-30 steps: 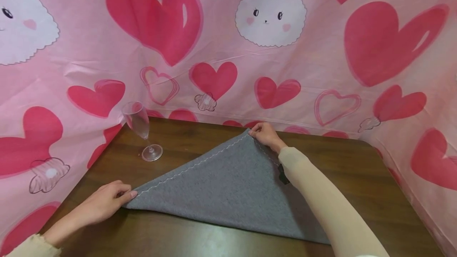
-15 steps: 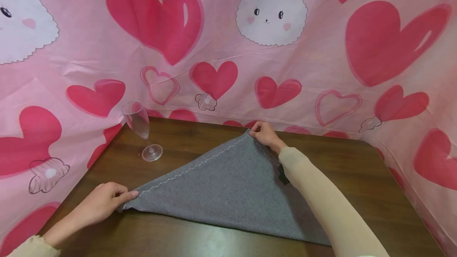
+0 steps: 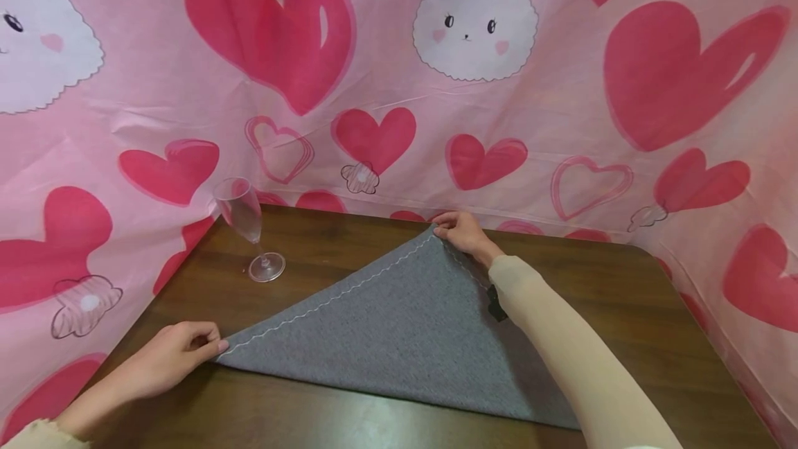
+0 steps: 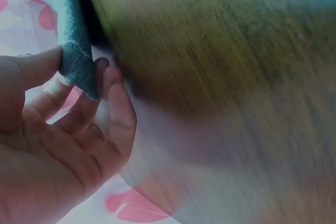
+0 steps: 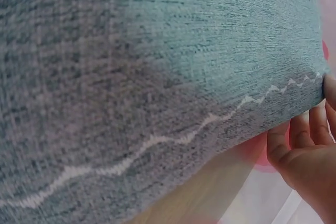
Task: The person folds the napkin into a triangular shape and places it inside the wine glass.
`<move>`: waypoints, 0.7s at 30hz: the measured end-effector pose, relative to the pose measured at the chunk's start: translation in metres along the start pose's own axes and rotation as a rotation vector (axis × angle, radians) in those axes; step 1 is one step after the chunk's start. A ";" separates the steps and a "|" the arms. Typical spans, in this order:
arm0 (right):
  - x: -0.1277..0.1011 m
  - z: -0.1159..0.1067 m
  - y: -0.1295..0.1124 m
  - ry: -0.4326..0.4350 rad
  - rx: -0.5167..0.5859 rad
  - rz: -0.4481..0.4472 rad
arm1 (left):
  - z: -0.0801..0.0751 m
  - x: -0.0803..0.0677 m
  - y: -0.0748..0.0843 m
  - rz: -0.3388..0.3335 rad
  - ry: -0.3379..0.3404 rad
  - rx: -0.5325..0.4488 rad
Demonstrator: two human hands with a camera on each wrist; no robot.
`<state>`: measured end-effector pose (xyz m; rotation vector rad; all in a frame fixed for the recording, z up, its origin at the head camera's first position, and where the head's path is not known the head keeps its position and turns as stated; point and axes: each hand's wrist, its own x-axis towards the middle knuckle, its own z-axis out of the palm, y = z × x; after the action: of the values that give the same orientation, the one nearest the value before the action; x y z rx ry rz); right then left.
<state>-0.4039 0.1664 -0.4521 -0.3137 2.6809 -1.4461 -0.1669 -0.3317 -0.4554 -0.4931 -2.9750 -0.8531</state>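
A grey cloth (image 3: 386,328) with white zigzag stitching near its edge lies folded into a triangle. At its left corner, my left hand (image 3: 177,355) pinches the tip between thumb and fingers. The left wrist view shows that cloth tip (image 4: 79,61) between the thumb and fingers of the left hand (image 4: 68,129). My right hand (image 3: 464,233) holds the far corner at the back of the table. In the right wrist view, the right hand (image 5: 310,150) grips the far end of the stitched edge. The right forearm hides part of the cloth's right side.
An upright clear stemmed glass (image 3: 246,220) stands on the brown wooden table (image 3: 312,234), behind the cloth's left side. A pink curtain (image 3: 386,54) with hearts and rabbits surrounds the table's back and sides. A small black object (image 3: 497,303) shows beside the right sleeve.
My left hand has shifted slightly left and the cloth's left corner, bunched half a second ago, now lies straighter. The right hand has stayed at the far corner.
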 end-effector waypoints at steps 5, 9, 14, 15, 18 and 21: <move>-0.002 -0.003 -0.002 -0.001 -0.006 0.010 | 0.000 0.000 0.001 -0.014 0.008 0.006; -0.005 -0.006 -0.005 0.007 0.012 0.002 | -0.001 0.001 0.003 -0.018 0.015 0.025; -0.004 -0.008 -0.005 0.024 0.001 -0.008 | -0.002 0.003 0.006 -0.037 0.029 0.041; -0.004 -0.007 -0.005 0.026 -0.007 -0.001 | -0.003 0.003 0.006 -0.048 0.030 0.043; -0.002 -0.006 -0.006 0.013 -0.029 0.025 | -0.004 0.004 0.006 -0.081 0.024 0.053; -0.001 -0.005 -0.008 -0.014 -0.057 0.036 | -0.003 0.005 0.005 -0.094 0.018 0.070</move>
<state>-0.4030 0.1664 -0.4428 -0.2768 2.7060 -1.3555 -0.1704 -0.3283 -0.4496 -0.3449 -3.0202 -0.7523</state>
